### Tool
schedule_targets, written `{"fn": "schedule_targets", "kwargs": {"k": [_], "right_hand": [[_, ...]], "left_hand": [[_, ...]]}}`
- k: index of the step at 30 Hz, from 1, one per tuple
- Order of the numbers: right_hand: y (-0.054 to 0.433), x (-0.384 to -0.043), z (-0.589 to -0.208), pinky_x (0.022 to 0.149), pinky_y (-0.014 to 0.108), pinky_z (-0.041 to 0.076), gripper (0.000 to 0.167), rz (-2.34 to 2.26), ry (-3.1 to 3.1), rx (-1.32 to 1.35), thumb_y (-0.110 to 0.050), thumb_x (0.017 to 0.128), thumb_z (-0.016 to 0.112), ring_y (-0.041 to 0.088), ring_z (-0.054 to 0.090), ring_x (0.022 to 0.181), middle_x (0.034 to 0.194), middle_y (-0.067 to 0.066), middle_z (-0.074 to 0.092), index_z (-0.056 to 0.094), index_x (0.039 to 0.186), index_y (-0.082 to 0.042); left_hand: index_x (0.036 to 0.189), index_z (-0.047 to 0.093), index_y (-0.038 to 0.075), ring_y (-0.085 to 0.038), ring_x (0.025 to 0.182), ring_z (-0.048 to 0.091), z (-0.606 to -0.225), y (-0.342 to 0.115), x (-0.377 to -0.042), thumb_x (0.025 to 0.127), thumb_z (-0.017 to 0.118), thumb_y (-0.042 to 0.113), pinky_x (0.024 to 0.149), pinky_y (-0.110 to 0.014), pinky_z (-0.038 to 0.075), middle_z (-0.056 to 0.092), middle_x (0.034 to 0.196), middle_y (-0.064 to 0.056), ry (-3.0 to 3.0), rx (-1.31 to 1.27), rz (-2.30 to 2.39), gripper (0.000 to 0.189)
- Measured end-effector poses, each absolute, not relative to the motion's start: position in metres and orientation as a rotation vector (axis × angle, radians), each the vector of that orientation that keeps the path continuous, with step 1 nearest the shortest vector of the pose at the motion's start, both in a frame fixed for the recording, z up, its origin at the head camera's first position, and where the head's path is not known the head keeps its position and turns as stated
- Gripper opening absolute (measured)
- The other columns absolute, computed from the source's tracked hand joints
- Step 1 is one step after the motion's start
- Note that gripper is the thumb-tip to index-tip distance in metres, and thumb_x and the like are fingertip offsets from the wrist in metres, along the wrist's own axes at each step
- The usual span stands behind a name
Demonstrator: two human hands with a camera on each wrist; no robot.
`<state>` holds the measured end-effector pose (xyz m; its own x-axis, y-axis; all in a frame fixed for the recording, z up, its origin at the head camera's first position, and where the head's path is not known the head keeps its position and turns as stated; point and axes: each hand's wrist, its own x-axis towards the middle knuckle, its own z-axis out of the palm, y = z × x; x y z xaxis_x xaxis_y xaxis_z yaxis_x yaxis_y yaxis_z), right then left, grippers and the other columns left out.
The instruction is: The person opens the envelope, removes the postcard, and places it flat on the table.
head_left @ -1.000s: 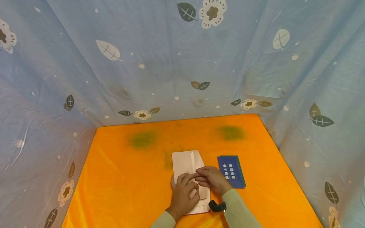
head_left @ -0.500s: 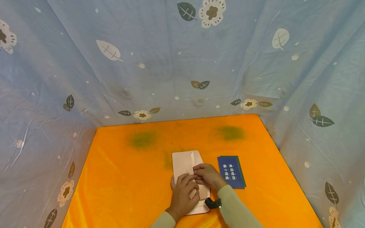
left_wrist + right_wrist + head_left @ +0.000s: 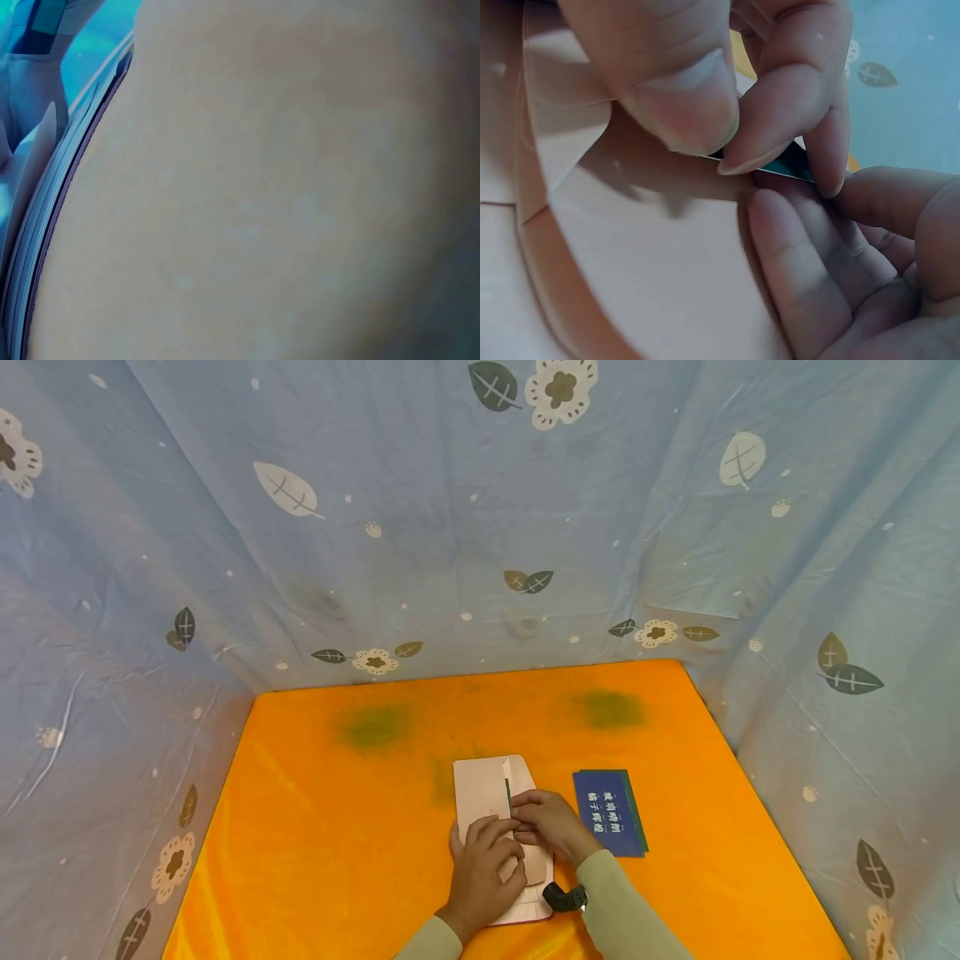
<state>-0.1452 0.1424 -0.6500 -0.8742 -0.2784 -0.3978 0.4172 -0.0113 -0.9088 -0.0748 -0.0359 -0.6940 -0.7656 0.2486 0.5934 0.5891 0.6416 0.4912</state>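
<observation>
A pale pink envelope [image 3: 480,785] lies on top of a stack, whose layered edges [image 3: 64,180] show in the left wrist view. My left hand [image 3: 483,877] lies across its middle and holds it, with curved fingertips at the paper's edge. My right hand [image 3: 551,818] pinches a thin dark green card [image 3: 787,163] between thumb and finger, right at the envelope's opening. In the head view only a narrow green strip of that card shows above the right fingertips; the hands hide the rest. A pale folded flap [image 3: 562,112] stands up beside the right thumb.
Blue cards [image 3: 611,812] with white characters, green showing at their edge, lie right of the envelope. An orange cloth [image 3: 337,827] covers the table. Blue patterned curtains [image 3: 420,560] enclose its back and sides. A black watch [image 3: 564,897] sits on the right wrist.
My right hand has shifted slightly left and closer to the envelope's opening. A green card edge now shows above its fingertips. The left hand has stayed put.
</observation>
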Motion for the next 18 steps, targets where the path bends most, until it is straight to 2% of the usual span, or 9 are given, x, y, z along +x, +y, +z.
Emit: {"fn": "schedule_targets", "kwargs": {"k": [8,18], "right_hand": [[0.147,-0.137,-0.653,0.080,0.038,0.064,0.034,-2.040,1.764,0.133,-0.006,0.107,0.062,0.024,0.076,0.094,0.110,0.019,0.071,0.060,0.137,0.011],[0.146,-0.130,-0.656,0.080,0.034,0.064,0.034,-2.101,1.837,0.202,-0.007,0.108,0.066,0.025,0.070,0.094,0.109,0.017,0.071,0.062,0.137,0.008]], "left_hand": [[0.087,0.069,0.031,-0.025,0.131,0.057,-0.693,-0.036,-0.074,0.083,0.079,0.018,0.098,-0.092,0.019,0.069,0.135,0.010,-2.399,-0.647,-0.953,0.017],[0.089,0.072,0.032,-0.022,0.133,0.054,-0.689,-0.036,-0.072,0.085,0.080,0.022,0.103,-0.090,0.016,0.068,0.139,0.009,-2.470,-0.622,-0.956,0.013]]}}
